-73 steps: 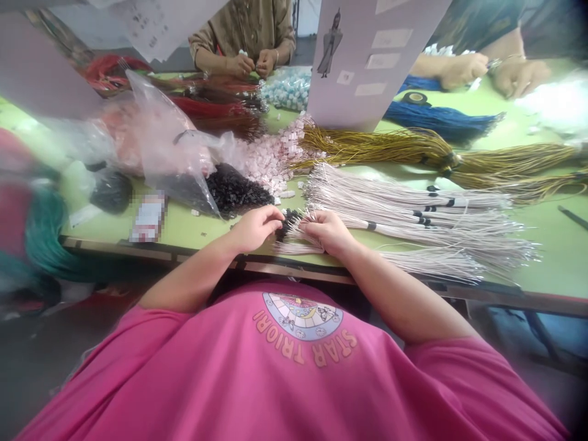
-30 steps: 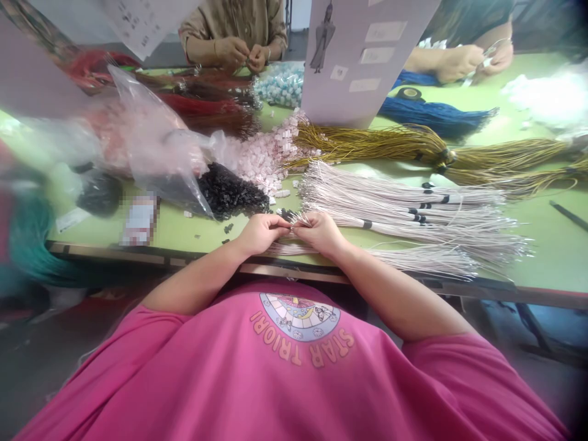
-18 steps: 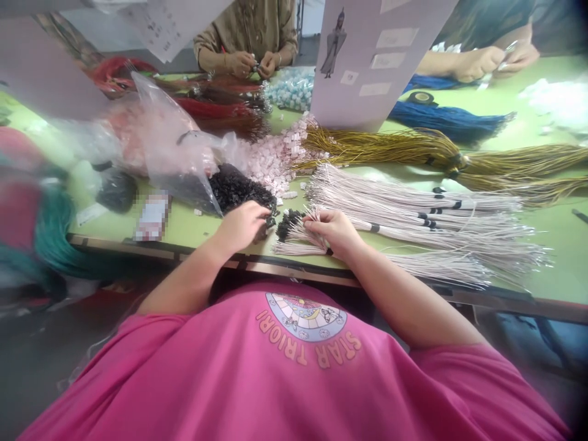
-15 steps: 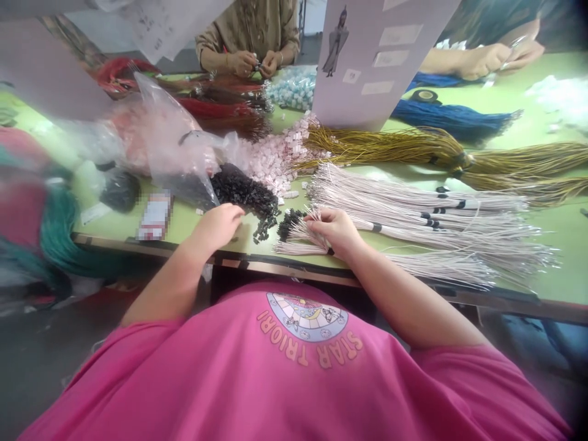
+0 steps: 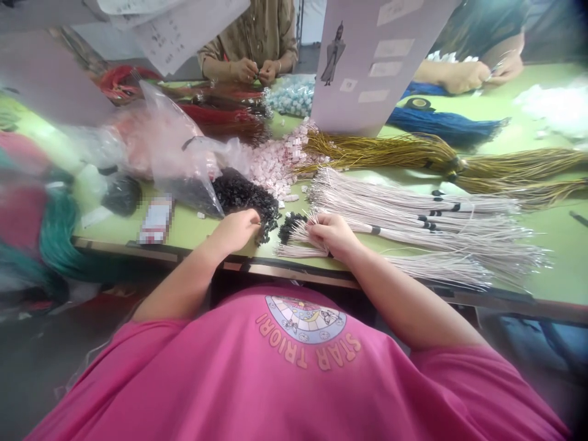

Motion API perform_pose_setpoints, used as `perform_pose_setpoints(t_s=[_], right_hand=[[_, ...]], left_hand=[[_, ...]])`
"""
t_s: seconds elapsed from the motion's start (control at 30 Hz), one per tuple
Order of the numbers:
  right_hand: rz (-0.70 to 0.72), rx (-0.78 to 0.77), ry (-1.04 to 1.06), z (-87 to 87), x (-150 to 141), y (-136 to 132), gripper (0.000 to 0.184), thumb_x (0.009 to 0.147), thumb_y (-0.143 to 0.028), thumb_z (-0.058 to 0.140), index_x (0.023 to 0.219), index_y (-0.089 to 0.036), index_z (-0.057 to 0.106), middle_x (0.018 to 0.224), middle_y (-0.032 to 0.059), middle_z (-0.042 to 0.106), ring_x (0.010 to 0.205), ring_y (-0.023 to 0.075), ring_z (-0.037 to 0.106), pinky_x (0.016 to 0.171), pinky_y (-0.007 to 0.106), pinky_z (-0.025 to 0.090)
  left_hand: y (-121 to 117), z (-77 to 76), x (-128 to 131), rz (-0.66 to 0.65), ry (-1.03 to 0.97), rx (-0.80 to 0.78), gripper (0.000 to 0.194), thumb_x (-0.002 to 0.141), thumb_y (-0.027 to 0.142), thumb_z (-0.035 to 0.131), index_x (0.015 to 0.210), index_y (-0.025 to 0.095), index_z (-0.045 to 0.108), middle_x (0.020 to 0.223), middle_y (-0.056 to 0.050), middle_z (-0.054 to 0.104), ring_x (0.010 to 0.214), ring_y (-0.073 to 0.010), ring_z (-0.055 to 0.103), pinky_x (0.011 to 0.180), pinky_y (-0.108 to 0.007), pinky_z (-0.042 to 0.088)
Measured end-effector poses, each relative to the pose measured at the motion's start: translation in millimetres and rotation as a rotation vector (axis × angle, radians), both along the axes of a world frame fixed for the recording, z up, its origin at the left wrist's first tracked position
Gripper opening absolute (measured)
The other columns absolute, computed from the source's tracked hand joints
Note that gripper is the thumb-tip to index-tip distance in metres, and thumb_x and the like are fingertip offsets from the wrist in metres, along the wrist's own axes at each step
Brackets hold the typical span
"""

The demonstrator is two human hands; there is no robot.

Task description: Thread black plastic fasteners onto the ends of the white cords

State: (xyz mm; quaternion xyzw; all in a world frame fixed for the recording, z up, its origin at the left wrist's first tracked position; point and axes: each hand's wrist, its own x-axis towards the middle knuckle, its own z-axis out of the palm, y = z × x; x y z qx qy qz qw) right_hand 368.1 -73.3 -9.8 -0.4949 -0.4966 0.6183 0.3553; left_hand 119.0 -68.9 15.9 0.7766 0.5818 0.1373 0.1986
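Observation:
My right hand [image 5: 334,234] is closed around a bundle of thin white wires [image 5: 301,236], their ends poking out to the left. Some of these ends carry small black connector housings [image 5: 290,228], clustered just left of my fingers. At the left edge of a loose heap of black connector housings [image 5: 243,196] is my left hand [image 5: 239,229]. Its fingers are curled together at the heap's near side; what lies between the fingertips is hidden.
More white wire bundles [image 5: 413,211] with black tape bands lie to the right, with yellow wires [image 5: 390,150] behind. Pale pink connectors [image 5: 275,162] and a clear plastic bag [image 5: 174,141] sit beyond the black heap. A purple divider [image 5: 353,104] stands at the back. Across the table, two people work with their hands.
My left hand has moved right, up to the black connector heap. My right hand stays nearly in place, still gripping the white wires. The view has shifted slightly.

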Motion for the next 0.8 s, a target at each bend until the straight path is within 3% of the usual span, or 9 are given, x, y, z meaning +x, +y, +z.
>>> perform_pose_setpoints(t_s=[0.1, 0.23, 0.43, 0.8], right_hand=[[-0.004, -0.044, 0.033, 1.1, -2, -1, 0.011, 0.062, -0.023, 0.060, 0.066, -0.014, 0.056, 0.035, -0.0080, 0.036, 0.032, 0.0049, 0.027, 0.034, 0.021, 0.016], [-0.019, -0.022, 0.004, 6.4, -4, -2, 0.013, 0.061, -0.025, 0.061, 0.065, -0.013, 0.058, 0.038, -0.0072, 0.038, 0.034, 0.0045, 0.029, 0.035, 0.020, 0.018], [-0.014, 0.072, -0.085, 9.0, -5, -2, 0.018, 0.064, -0.030, 0.059, 0.065, -0.012, 0.060, 0.041, -0.0066, 0.038, 0.037, 0.0039, 0.028, 0.037, 0.020, 0.019], [-0.005, 0.154, -0.194, 4.8, -5, -1, 0.025, 0.066, -0.030, 0.054, 0.049, -0.016, 0.041, 0.044, -0.0059, 0.031, 0.043, 0.0050, 0.025, 0.040, 0.022, 0.019]], left_hand=[[0, 7.9, 25, -0.050, -0.242, -0.121, 0.019, 0.074, 0.031, 0.058, 0.090, 0.021, 0.062, 0.086, -0.003, 0.066, 0.075, -0.0163, 0.059, 0.072, -0.030, 0.045], [4, 2.9, 51, -0.050, -0.437, -0.175, 0.020, 0.070, 0.033, 0.063, 0.083, 0.018, 0.065, 0.083, -0.002, 0.067, 0.074, -0.0151, 0.060, 0.074, -0.029, 0.045], [8, -9.6, 61, -0.017, -0.450, -0.165, 0.020, 0.068, 0.033, 0.065, 0.079, 0.018, 0.065, 0.077, 0.000, 0.066, 0.067, -0.0133, 0.057, 0.067, -0.026, 0.044], [4, -9.1, 63, -0.026, -0.435, -0.068, 0.015, 0.069, 0.030, 0.065, 0.079, 0.019, 0.065, 0.083, -0.001, 0.066, 0.079, -0.0157, 0.058, 0.077, -0.028, 0.044]])
